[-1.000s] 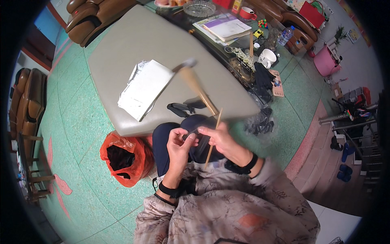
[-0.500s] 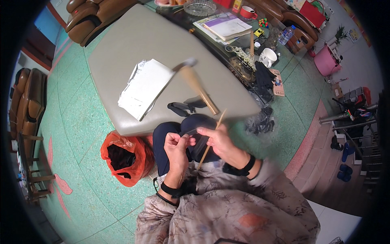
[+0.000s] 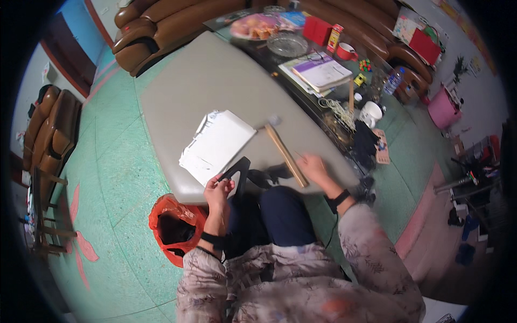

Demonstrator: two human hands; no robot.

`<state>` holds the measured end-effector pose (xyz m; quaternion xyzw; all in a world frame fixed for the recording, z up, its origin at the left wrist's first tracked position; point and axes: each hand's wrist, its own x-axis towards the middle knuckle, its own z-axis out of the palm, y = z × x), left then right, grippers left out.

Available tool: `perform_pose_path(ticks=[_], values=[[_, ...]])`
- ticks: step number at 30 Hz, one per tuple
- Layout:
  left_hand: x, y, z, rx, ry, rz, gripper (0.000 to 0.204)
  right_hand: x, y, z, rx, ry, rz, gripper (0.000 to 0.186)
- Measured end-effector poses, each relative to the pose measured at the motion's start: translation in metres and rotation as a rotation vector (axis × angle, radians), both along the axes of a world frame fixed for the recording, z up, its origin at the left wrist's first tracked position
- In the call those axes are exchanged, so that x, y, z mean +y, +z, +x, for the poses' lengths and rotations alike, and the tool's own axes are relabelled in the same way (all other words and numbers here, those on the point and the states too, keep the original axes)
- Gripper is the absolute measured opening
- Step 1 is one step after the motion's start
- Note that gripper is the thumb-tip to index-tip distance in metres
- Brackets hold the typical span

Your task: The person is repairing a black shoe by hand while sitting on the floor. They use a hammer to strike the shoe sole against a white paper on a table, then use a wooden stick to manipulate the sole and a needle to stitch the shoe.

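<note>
My left hand (image 3: 219, 190) is closed in a pinch on a flat black strip (image 3: 239, 173), which stands up beside a stack of white paper (image 3: 215, 144). To the right, my right hand (image 3: 315, 168) is over the grey padded surface with its fingers stretched out; they look blurred, and nothing shows in them. Just left of it lies a long wooden stick or handle (image 3: 286, 157), with a small blurred greyish thing (image 3: 273, 119) at its far end. More black pieces (image 3: 266, 176) lie between the paper and the wood.
An orange plastic bag (image 3: 177, 229) with dark contents stands on the green floor by my left leg. The dark glass table holds books (image 3: 320, 72), a glass ashtray (image 3: 288, 44), a white mug (image 3: 371, 114) and tangled string (image 3: 339, 113). Brown sofas (image 3: 183, 21) stand beyond.
My hands have moved apart: the left went forward with the black strip, the right went right, to beside the wood. The thin stick no longer shows in my right hand. The view has shifted.
</note>
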<state>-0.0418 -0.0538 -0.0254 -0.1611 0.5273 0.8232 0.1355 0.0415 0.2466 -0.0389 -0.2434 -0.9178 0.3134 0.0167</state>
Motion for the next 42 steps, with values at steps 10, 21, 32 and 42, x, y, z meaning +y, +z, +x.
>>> perform_pose_path(ticks=[10,21,32,42], values=[[0.008,-0.063,-0.104,0.246,0.155,-1.056,0.022,-0.007,-0.004,-0.021,-0.424,0.142,0.228,0.031],[0.000,-0.054,-0.098,0.632,0.093,-1.339,0.013,-0.041,0.073,-0.015,-0.167,0.081,-0.376,0.036],[-0.009,-0.060,-0.103,0.603,-0.039,-1.275,0.011,-0.095,0.027,-0.040,0.015,0.448,0.186,0.042],[-0.009,-0.052,-0.114,0.324,-0.098,-1.302,0.011,-0.095,0.006,-0.045,-0.055,0.413,0.242,0.048]])
